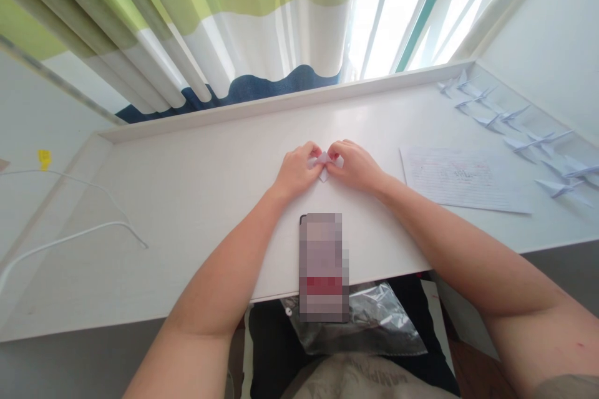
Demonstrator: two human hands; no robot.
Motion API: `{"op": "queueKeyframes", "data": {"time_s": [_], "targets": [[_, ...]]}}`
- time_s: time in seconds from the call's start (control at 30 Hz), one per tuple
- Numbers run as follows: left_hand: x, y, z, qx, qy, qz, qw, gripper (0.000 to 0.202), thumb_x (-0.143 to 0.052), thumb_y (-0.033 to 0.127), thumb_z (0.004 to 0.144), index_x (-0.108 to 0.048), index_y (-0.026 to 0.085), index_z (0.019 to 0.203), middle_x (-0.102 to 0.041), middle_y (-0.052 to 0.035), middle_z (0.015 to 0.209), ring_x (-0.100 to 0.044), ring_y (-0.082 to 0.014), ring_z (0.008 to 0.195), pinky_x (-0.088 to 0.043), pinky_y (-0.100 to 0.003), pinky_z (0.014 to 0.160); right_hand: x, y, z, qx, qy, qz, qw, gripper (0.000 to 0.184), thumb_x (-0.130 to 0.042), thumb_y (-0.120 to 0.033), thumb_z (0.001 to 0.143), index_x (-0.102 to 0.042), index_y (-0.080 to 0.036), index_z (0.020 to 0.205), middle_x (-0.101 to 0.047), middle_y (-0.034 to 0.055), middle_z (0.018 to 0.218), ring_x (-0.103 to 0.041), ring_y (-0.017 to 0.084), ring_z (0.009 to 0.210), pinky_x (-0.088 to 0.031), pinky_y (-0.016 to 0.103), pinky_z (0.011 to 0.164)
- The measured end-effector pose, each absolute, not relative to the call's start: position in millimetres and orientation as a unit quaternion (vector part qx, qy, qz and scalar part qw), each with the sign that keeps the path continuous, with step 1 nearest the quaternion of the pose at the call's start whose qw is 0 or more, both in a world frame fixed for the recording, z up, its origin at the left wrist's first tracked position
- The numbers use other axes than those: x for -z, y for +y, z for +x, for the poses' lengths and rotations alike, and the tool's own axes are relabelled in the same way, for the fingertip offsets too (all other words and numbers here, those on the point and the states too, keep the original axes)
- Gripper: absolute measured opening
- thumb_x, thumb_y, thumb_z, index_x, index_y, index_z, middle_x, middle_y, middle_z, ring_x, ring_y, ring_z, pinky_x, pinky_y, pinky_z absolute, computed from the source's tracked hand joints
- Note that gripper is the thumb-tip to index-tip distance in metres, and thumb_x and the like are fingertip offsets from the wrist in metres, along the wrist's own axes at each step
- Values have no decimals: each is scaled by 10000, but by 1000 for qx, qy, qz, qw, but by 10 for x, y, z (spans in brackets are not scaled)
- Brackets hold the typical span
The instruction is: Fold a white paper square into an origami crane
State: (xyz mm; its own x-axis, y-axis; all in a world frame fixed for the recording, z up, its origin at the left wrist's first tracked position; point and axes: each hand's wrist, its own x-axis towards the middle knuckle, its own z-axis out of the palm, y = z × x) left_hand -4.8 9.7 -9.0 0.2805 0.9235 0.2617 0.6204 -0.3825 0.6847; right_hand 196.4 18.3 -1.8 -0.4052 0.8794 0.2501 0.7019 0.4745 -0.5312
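A small folded paper piece (324,165) is pinched between both hands at the middle of the white desk (196,199). The left hand (297,171) is closed on its left flap, fingertips curled in tight; the right hand (356,165) is closed on its right flap the same way, so the paper sits directly between the two sets of fingertips, touching both, with a lower point poking out beneath them toward the desk surface. The paper is judged very light, thin and soft, easily creased or torn, so it is best held by flaps or edges with fingertip pressure only, not squeezed in the palm. A phone (322,265), blurred, lies just behind the wrists at the near desk edge, partly overhanging. A lined sheet of paper (461,181) lies flat, near to the right of the right hand. Further right, well apart, a row of finished paper cranes (515,118) is laid out. A white cable (70,237) runs well to the left of the left hand. A clear plastic bag (374,318) is seen below the desk edge.
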Motion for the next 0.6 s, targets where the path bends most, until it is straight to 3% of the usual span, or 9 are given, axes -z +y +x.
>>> {"op": "queueKeyframes", "data": {"time_s": [0.23,0.43,0.6], "targets": [[23,94,-124,-347,508,739,274,168,-630,183,881,-687,235,1030,-804,-66,1168,-730,-269,1141,-572,-475,1114,33,194,1971,-182,-824,-466,266,111,-657,-188,855,-675,-254,943,-787,97,999,-682,332,1019,-514,468,917],[24,153,-255,-306,520,746,282,222,-588,186,897,-791,243,967,-793,-62,1032,-707,-279,1096,-569,-495,1104,64,196,1964,-202,-802,-479,293,293,-681,-186,842,-637,-252,1124,-777,78,996,-685,311,985,-517,443,900],[60,174,-279,-291,508,766,266,277,-585,213,952,-840,281,1036,-796,-63,1051,-712,-289,1118,-556,-506,1132,73,215,1952,-202,-790,-495,299,213,-691,-196,851,-621,-258,1042,-759,76,976,-668,297,948,-510,425,858]]}}
